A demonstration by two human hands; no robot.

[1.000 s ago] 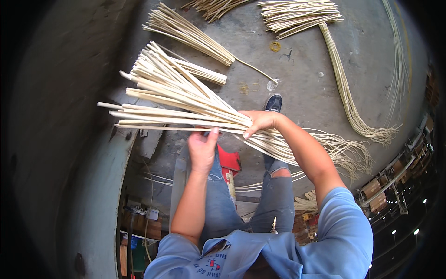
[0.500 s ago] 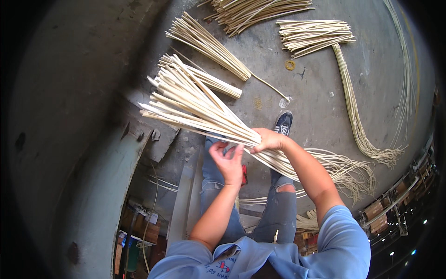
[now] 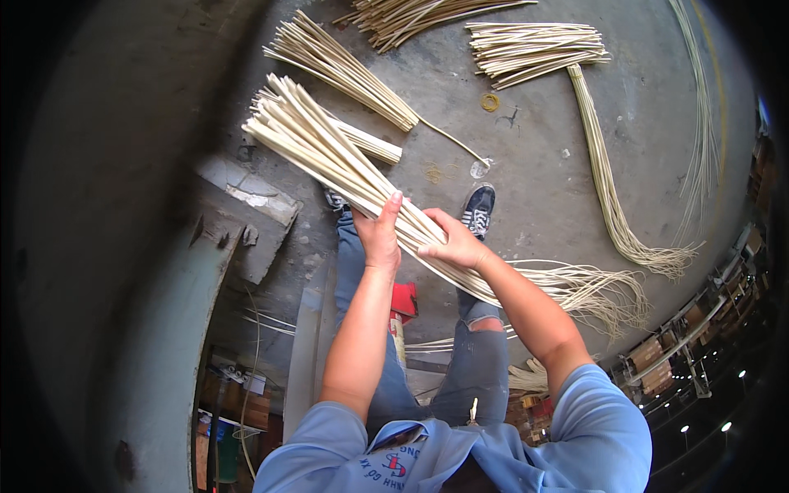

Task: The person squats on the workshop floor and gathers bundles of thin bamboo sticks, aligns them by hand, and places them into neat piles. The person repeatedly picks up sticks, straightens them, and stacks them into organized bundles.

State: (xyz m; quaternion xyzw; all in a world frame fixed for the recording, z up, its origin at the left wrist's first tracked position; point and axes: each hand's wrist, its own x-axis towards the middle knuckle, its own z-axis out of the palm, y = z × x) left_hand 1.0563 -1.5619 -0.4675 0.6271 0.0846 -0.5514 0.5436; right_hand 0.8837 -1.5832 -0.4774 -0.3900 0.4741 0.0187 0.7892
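Observation:
A long bundle of pale rattan canes point(image 3: 329, 160) slants across in front of me, thick ends at the upper left and thin, curling tails point(image 3: 604, 292) trailing to the lower right. My left hand point(image 3: 378, 236) wraps round its middle from the near side, thumb laid over the canes. Just to the right, my right hand point(image 3: 454, 241) clasps the same bundle from above. The palms and most finger undersides are hidden by the canes. Behind the thick ends, a shorter cane bundle point(image 3: 370, 144) lies on the floor, partly covered.
Beyond lie a fanned cane bundle point(image 3: 353, 74), a darker stack point(image 3: 411, 16), a pale stack point(image 3: 534, 49) and a long bent bundle point(image 3: 604, 156). Yellow rings point(image 3: 490, 103) rest on the concrete floor. A red object point(image 3: 403, 301) shows between my legs; a grey metal beam point(image 3: 164, 345) stands left.
My left hand has gone from loose beside the canes to gripping them. The thick ends have drawn closer together and swung upward. More of the red object shows.

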